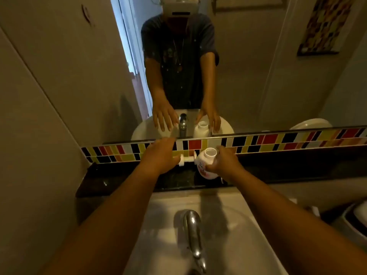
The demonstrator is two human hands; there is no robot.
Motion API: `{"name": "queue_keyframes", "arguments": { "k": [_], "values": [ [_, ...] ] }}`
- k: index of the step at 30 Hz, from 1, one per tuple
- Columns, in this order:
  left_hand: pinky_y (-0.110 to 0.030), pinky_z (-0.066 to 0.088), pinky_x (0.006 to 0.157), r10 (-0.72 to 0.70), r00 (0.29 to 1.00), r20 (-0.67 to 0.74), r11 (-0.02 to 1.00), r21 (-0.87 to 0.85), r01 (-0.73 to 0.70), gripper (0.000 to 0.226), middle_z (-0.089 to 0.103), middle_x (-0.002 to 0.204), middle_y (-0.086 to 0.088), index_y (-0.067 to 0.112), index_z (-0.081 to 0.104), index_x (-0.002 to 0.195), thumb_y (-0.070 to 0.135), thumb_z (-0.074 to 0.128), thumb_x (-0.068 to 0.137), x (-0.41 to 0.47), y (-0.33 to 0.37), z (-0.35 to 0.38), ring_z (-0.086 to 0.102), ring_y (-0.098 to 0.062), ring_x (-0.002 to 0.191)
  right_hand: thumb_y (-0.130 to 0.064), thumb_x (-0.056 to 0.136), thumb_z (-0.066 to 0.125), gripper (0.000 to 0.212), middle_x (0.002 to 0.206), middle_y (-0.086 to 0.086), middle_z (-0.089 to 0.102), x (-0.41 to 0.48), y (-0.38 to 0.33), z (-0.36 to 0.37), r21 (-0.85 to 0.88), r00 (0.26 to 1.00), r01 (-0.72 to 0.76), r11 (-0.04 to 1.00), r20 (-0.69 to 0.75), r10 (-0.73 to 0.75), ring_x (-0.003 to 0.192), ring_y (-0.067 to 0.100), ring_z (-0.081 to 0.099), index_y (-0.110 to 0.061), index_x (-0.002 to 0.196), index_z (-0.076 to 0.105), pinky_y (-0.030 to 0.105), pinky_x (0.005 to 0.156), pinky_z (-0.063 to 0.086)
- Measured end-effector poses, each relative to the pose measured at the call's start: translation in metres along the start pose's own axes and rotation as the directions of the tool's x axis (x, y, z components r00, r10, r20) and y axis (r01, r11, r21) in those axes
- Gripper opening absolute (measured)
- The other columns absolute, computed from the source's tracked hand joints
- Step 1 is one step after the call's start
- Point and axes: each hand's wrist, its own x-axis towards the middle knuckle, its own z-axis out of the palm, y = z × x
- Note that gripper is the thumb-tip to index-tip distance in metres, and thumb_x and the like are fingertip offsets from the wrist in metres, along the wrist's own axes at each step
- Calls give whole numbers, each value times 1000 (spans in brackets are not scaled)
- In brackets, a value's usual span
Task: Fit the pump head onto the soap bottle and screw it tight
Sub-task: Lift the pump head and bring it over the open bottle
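Observation:
The white soap bottle (pixel 204 162) stands on the dark ledge behind the sink, its wide neck open and uncapped, with a red print on its side. My right hand (pixel 225 163) wraps it from the right, thumb on the front. The white pump head (pixel 187 160) lies on its side on the ledge just left of the bottle. My left hand (pixel 159 155) reaches over its left end, fingers spread and fingertips touching it. The palm hides part of the pump head.
A chrome tap (pixel 193 233) rises over the white sink (pixel 234 231) below my arms. A coloured tile strip (pixel 278 141) and a large mirror (pixel 248 76) back the dark ledge (pixel 123 175). A wall stands close on the left.

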Motion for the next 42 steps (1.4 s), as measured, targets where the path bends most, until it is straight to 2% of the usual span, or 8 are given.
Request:
{"name": "queue_keyframes", "arguments": {
  "k": [4,8,16,23,30,32,36,42],
  "values": [
    [-43,49,91,-23,997,68,993,121,15,60,55,129,-6,21,46,133,37,69,81,14,-7,26,54,-26,113,-26,68,81,62,125,6,59,5,14,21,198,998,35,980,-52,-26,117,25,55,-21,121,50,40,94,48],
    [-41,45,90,42,997,71,981,188,-55,51,58,123,-4,23,52,125,36,69,79,24,-12,49,52,-24,110,-29,72,78,60,128,3,59,7,27,38,350,989,78,933,-143,-29,118,21,54,-24,123,48,38,92,45],
    [-37,43,87,117,993,-5,944,312,-109,46,61,119,-3,20,53,119,38,70,79,29,-19,73,55,-23,107,-35,71,77,66,131,2,57,10,41,45,339,985,108,935,-161,-56,120,21,54,-25,128,46,45,99,48],
    [-36,47,81,107,994,35,958,264,-113,45,64,109,-4,19,52,114,32,74,77,28,-17,64,61,-25,98,-34,71,78,68,132,3,56,11,42,46,330,985,97,939,-165,-44,121,22,53,-23,129,45,44,98,48],
    [-35,49,81,63,997,52,995,69,-67,41,63,105,1,23,58,110,34,75,74,15,-29,36,58,-18,94,-32,70,79,68,132,3,55,11,43,45,334,989,89,938,-143,-42,121,22,53,-24,128,44,46,97,49],
    [-34,51,78,1,998,68,996,-91,5,39,62,103,3,24,58,110,32,75,75,14,-24,18,59,-15,92,-33,70,79,68,132,3,56,11,43,45,331,988,98,939,-142,-53,121,23,53,-24,128,44,48,97,49],
    [-30,52,77,-61,998,29,850,-523,67,39,61,105,6,23,55,113,24,75,79,11,5,-18,59,-10,94,-34,71,78,67,132,4,56,11,43,44,329,988,99,939,-143,-54,121,23,54,-24,128,45,47,97,49],
    [-23,54,79,-101,984,-150,619,-783,-56,29,63,114,5,20,55,108,23,70,84,17,46,-33,62,-9,101,-35,70,79,68,129,3,58,10,42,45,331,989,92,939,-144,-46,119,21,55,-24,127,45,43,95,50]
  ]
}}
